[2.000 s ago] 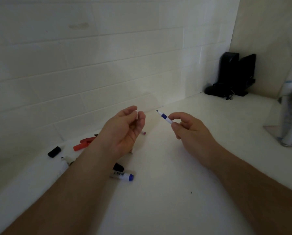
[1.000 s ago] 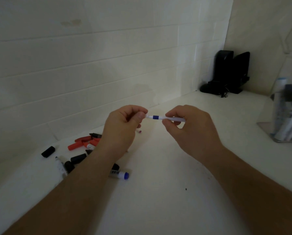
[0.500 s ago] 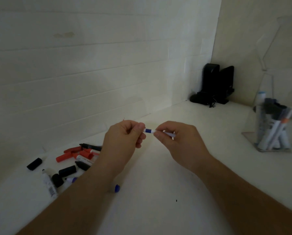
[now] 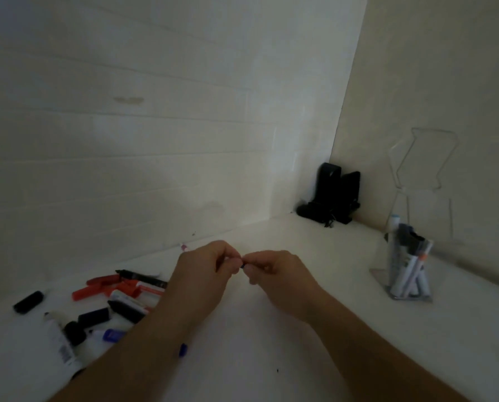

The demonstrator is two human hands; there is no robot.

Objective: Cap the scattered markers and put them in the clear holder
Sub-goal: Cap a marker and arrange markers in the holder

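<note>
A thin marker (image 4: 243, 266) sits pinched between both hands above the middle of the white tabletop (image 4: 271, 329); only a small dark blue bit of it shows in the gap between the fingertips, the rest hidden inside the fists. The left hand (image 4: 206, 271) is curled with thumb and forefinger closed on one end of it, and the right hand (image 4: 277, 274) is curled the same way, closed on the other end, the two sets of fingertips almost touching.

To the left, partly behind the left forearm, lies a loose heap of scattered markers (image 4: 120, 297) and caps on the tabletop: red ones, black ones, a white-barrelled one (image 4: 59, 340) and a blue cap (image 4: 111, 335). One black cap (image 4: 28, 301) lies apart at the far left. A small blue piece (image 4: 183, 350) shows just beside the left forearm.

On the right, well apart from the hands, stands the clear holder (image 4: 402, 285) with several capped markers leaning inside it. A black object (image 4: 333, 195) sits in the far corner against the white tiled wall (image 4: 155, 140).
</note>
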